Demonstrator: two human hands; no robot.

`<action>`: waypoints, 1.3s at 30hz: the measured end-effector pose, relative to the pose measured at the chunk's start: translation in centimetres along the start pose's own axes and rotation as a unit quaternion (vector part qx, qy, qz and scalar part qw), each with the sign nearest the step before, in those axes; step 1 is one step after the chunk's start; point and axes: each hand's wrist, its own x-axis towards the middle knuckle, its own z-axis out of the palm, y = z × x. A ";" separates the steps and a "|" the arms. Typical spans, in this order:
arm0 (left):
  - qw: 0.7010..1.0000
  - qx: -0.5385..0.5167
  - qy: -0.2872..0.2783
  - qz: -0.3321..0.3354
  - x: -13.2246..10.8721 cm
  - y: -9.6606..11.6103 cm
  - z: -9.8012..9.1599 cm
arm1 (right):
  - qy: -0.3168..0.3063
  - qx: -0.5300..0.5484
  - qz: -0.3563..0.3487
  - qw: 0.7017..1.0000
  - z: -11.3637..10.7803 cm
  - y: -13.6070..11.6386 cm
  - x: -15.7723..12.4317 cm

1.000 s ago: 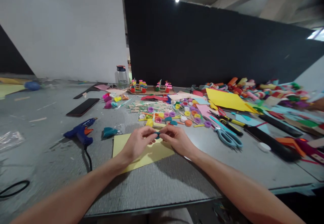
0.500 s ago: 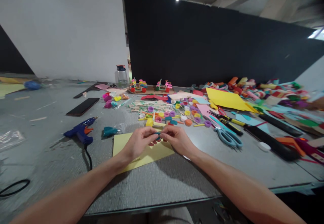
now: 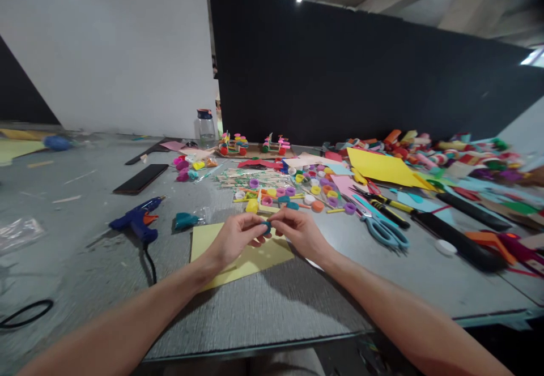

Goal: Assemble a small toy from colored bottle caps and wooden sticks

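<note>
Between the fingertips of both hands is a small teal-blue piece that looks like modelling clay. My left hand pinches it from the left with thumb and fingers. From the right, the thumb and forefinger of my right hand close at its edge, partly hiding it. Both hands hover over a pale yellow sheet of paper. A larger teal lump in clear wrapping lies to the left of the sheet. Just beyond my fingers are colourful bottle caps and a yellow lump.
At left are a blue glue gun and a dark phone. Blue-handled scissors and pliers lie at right. Wooden sticks, two small wheeled models and a bottle stand farther back.
My right fingertips have shifted slightly up and right, so more of the teal-blue piece shows. My left hand stays almost in place.
</note>
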 end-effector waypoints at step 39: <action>0.996 0.073 0.011 0.055 -0.5 0.0 0.6 | 0.005 0.028 0.007 1.000 0.0 -0.1 0.0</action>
